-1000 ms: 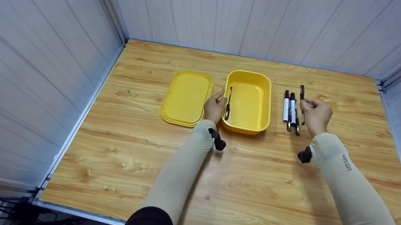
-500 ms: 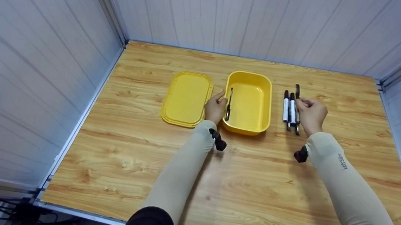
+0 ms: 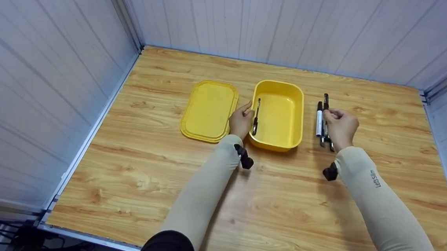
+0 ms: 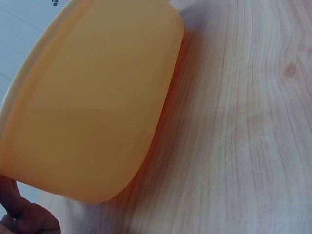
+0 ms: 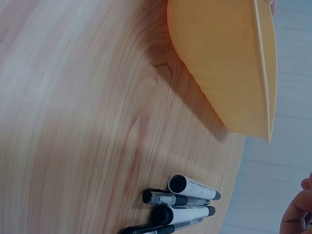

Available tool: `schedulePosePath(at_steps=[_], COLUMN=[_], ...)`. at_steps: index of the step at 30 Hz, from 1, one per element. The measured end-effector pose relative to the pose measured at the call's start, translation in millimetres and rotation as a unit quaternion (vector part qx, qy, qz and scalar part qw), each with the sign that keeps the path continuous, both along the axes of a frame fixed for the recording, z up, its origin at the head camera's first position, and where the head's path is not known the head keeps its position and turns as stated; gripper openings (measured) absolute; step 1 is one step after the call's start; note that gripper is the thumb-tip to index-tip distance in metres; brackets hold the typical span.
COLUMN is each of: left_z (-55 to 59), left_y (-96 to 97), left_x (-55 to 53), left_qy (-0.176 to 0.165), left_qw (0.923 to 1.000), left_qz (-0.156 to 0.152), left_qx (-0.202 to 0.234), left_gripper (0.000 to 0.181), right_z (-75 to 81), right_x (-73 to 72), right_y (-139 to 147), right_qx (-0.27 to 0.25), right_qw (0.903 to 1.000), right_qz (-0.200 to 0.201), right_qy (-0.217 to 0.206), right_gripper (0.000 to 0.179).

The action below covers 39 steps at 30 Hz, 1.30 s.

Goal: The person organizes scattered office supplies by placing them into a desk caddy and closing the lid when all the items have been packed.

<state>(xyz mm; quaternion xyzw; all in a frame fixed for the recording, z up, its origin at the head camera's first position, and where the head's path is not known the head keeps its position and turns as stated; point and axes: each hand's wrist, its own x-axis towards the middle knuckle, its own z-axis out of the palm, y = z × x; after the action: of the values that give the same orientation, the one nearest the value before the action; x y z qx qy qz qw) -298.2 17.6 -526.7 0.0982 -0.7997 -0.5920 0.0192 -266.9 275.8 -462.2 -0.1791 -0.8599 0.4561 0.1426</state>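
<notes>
My right hand (image 3: 341, 126) pinches a black pen (image 3: 326, 100) over a small group of writing tools. The group holds two white markers with black caps, the upper marker (image 5: 195, 189) and the lower marker (image 5: 185, 214), with a clear-barrelled pen (image 5: 178, 200) between them and another pen (image 5: 168, 227) beside. In the head view, the hand and held pen partly cover the group. My left hand (image 3: 241, 121) grips the left rim of the open yellow box (image 3: 275, 145). Inside, along its left wall, lies one pen (image 3: 255, 122).
A yellow lid (image 3: 209, 110) lies flat left of the box, close to my left hand. The wood-grain table (image 3: 272, 215) is bounded by white panel walls (image 3: 215, 18) at the back and sides. Black cables (image 3: 3, 234) hang beyond the front left corner.
My right hand has moved left with the pen, from the right of the markers to over them. My left hand stays at the box rim.
</notes>
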Motion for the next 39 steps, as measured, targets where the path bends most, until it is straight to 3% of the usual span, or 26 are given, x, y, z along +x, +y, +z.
schedulePosePath(at_steps=[7, 19, 28, 39], left_z=[-2.7, -0.3, -1.2, -0.6], left_y=[0.0, 0.1, 0.8, 0.4], left_x=[0.1, 2.2, 0.9, 2.0], left_qy=[-0.003, 0.025, 0.017, 0.015], left_qw=[1.0000, 0.9997, 0.9998, 0.9998], left_qz=[0.000, -0.002, 0.001, -0.004], left_qx=[0.006, -0.002, 0.007, 0.011], left_gripper=[0.038, 0.039, 0.038, 0.038], right_z=[-3.6, -4.3, -4.2, -5.3], right_x=[-2.9, -3.7, -5.5, -9.0], right_y=[-8.8, -17.3, -23.1, -33.5], right_qx=[0.028, 0.000, 0.013, -0.007], right_qw=[0.9996, 0.9995, 0.9991, 0.9988], right_qz=[0.007, 0.031, 0.039, 0.049], right_qy=[0.000, 0.007, 0.008, 0.004], right_gripper=[0.027, 0.027, 0.027, 0.026])
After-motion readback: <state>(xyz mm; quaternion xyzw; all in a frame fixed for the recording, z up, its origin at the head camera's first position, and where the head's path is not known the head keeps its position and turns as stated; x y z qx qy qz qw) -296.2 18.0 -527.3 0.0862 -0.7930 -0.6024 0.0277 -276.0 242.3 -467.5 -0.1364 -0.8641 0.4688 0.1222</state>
